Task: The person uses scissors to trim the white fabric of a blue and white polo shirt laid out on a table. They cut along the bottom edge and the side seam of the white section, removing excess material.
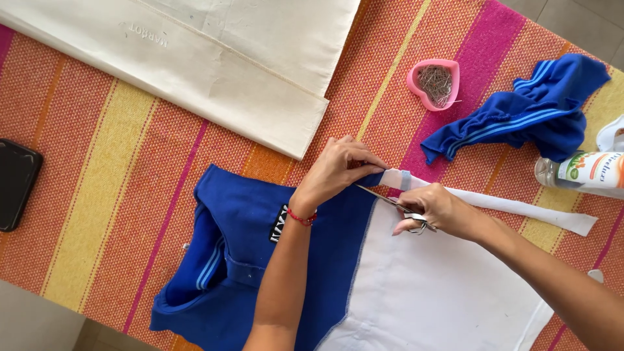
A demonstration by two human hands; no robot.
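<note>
Lying across the lower middle of the counter (97, 195), which wears a woven cover striped in orange, yellow and pink: one blue and white garment (338, 279), collar end to the left, white panel to the right.

Left hand (338, 169): placed at the garment's upper edge, fingers (354, 159) pinched together on the blue fabric where it meets a white strip (520, 208). A red cord bracelet sits at the wrist.

Right hand (442, 211): just right of the left hand, fingers closed through the loops of a pair of metal scissors (390, 201). The blades point left, toward the pinched fabric, and lie along the edge where the strip leaves the garment; how far the blades stand apart cannot be told.

White strip: narrow, running from the left hand's pinch out to the right, over the striped cover.

Further items:
- Pink heart-shaped dish (434, 83) holding pins, above the hands.
- Crumpled blue fabric piece (526, 114) with lighter blue stripes, upper right.
- Plastic bottle (582, 174) on its side, at the right edge.
- Folded cream cloth (195, 58), upper left.
- Black flat object (16, 182), at the left edge.
</note>
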